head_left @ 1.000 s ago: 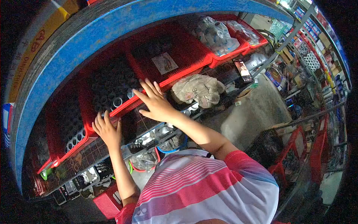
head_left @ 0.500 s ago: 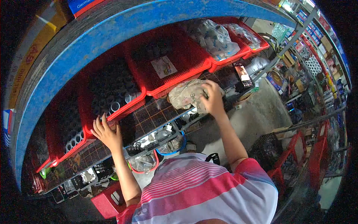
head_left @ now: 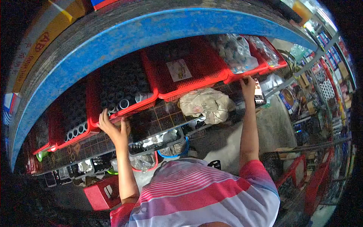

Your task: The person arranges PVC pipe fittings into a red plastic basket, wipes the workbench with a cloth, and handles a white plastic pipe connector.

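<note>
My left hand (head_left: 114, 129) rests at the front rim of a red basket (head_left: 132, 109) that holds dark round parts and a few pale rings. Its fingers are spread, the tips over the rim. Far to the right, my right hand (head_left: 248, 86) has its fingers together at the front rim of the red basket (head_left: 245, 72) with a clear plastic bag (head_left: 235, 55) in it; whether they grip the rim is too small to tell. A beige cloth bundle (head_left: 207, 104) lies between my hands, below a red basket (head_left: 194, 75) with a paper label.
A blue shelf beam (head_left: 159, 24) curves above the baskets. The phone (head_left: 259, 92) lies just right of my right hand. Below the shelf are grey trays of small parts (head_left: 162, 139), a blue-rimmed tub (head_left: 174, 148) and a red box (head_left: 101, 193).
My right hand has moved from the basket rim across the cloth bundle to the right-hand basket's rim. My left hand stays at its rim. The view has shifted slightly.
</note>
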Action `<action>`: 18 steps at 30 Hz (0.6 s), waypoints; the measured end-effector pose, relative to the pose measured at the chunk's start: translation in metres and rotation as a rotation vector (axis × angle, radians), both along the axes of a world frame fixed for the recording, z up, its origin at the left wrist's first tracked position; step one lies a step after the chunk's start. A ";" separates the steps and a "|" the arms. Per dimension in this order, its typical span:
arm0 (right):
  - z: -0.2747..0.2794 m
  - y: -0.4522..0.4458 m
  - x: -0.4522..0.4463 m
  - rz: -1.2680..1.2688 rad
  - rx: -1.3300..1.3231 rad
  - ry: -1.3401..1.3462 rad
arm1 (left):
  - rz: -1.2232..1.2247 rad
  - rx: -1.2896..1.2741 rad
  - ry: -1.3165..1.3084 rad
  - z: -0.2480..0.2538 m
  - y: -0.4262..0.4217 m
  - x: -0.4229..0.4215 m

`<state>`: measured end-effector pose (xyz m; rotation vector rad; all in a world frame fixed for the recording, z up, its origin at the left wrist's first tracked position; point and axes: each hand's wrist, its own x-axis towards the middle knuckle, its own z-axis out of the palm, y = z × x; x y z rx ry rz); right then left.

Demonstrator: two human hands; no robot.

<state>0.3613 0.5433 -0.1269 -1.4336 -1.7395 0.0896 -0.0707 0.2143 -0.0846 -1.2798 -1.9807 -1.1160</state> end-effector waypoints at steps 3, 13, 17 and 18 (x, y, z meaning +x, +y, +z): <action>0.024 -0.063 -0.031 0.141 0.068 0.263 | -0.255 0.103 -0.086 0.023 0.010 0.042; 0.004 -0.147 -0.131 0.364 -0.007 -0.388 | -0.994 -0.301 0.095 0.004 0.079 0.138; 0.000 -0.159 -0.156 0.543 -0.049 -0.367 | -0.846 -0.319 0.008 -0.025 0.088 0.135; -0.003 -0.165 -0.166 0.595 -0.014 -0.356 | -0.749 -0.384 0.058 -0.023 0.085 0.133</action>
